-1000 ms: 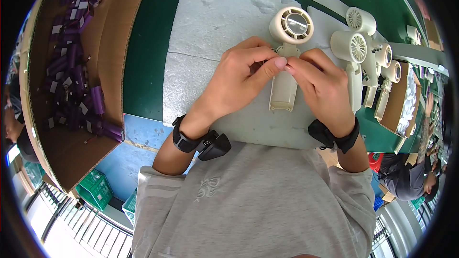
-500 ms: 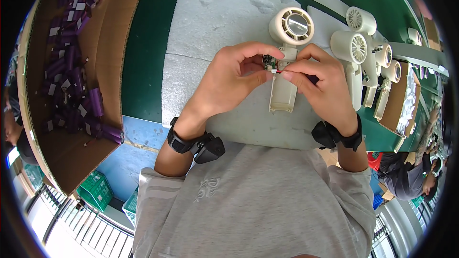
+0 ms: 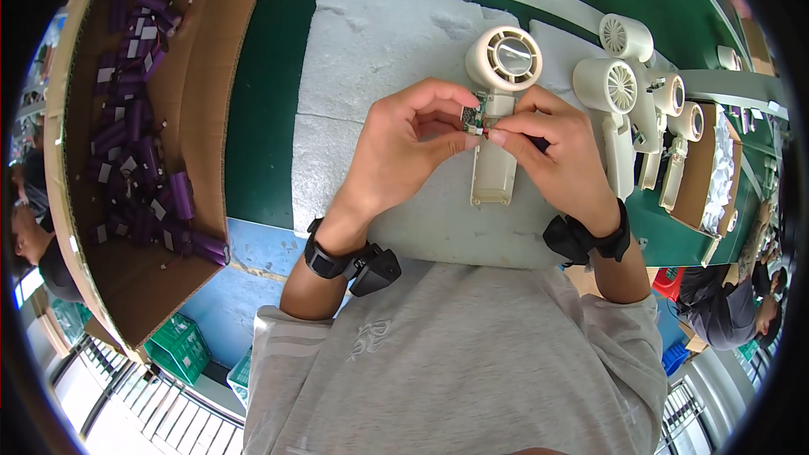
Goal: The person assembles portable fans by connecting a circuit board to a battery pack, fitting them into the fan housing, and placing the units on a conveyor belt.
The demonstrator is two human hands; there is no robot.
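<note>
A cream handheld fan [image 3: 504, 59] lies on the white foam sheet [image 3: 379, 42], its round head away from me and its hollow handle [image 3: 494, 177] toward me. Over the top of that handle, my left hand [image 3: 396, 139] pinches a small green circuit board [image 3: 475, 114] between thumb and fingertips. From the other side, my right hand [image 3: 552, 143] grips a small white plug with a red wire [image 3: 482, 131] by thumb and forefinger. The plug sits at the near edge of the board; whether it is seated there I cannot tell. Fingertips partly hide both parts.
On the left stands a cardboard box [image 3: 194, 101] with several purple battery cells [image 3: 139, 135]. Several more cream fans [image 3: 608, 84] lie at the right, beside a smaller box with white pieces [image 3: 718, 168]. Other people [image 3: 729, 312] are at the far right and left edges.
The whole view has shifted slightly, with the bench lower in the picture. Both hands keep their pinches on the board and plug, with only small finger movements.
</note>
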